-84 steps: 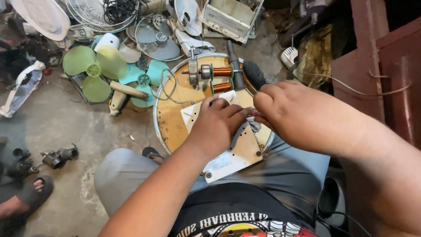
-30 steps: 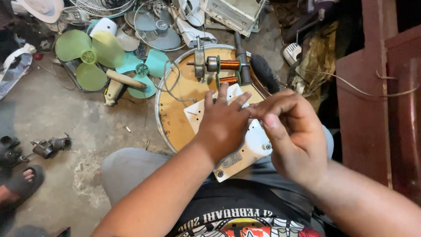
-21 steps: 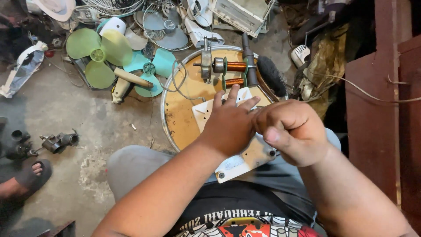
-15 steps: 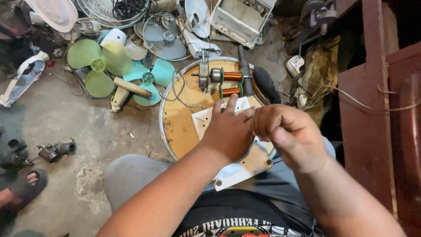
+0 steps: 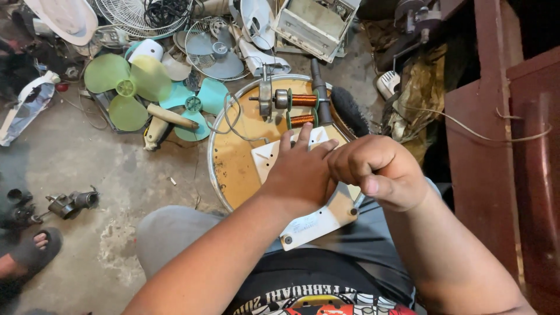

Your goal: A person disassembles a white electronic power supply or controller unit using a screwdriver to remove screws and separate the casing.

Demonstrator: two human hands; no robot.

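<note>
My left hand (image 5: 300,172) lies flat, fingers spread, on a white plastic panel (image 5: 309,224) that rests on a round wooden board (image 5: 233,163) on my lap. My right hand (image 5: 379,169) is curled into a fist right beside it, over the panel's right part; what it grips is hidden. At the board's far edge stand copper wire coils (image 5: 300,100) on a small metal winder (image 5: 265,98). A dark brush (image 5: 350,111) lies at the board's right rim.
Green (image 5: 125,87) and teal fan blades (image 5: 195,105) and a wooden-handled tool (image 5: 169,116) lie on the concrete floor at left. Fan grilles (image 5: 137,14) and white housings pile up behind. A small motor part (image 5: 73,204) and a sandalled foot (image 5: 29,259) sit lower left. Red-brown wooden furniture (image 5: 501,128) stands right.
My right hand has closed from loose fingers into a fist next to my left hand. My left hand stays pressed on the panel. The view has shifted a little.
</note>
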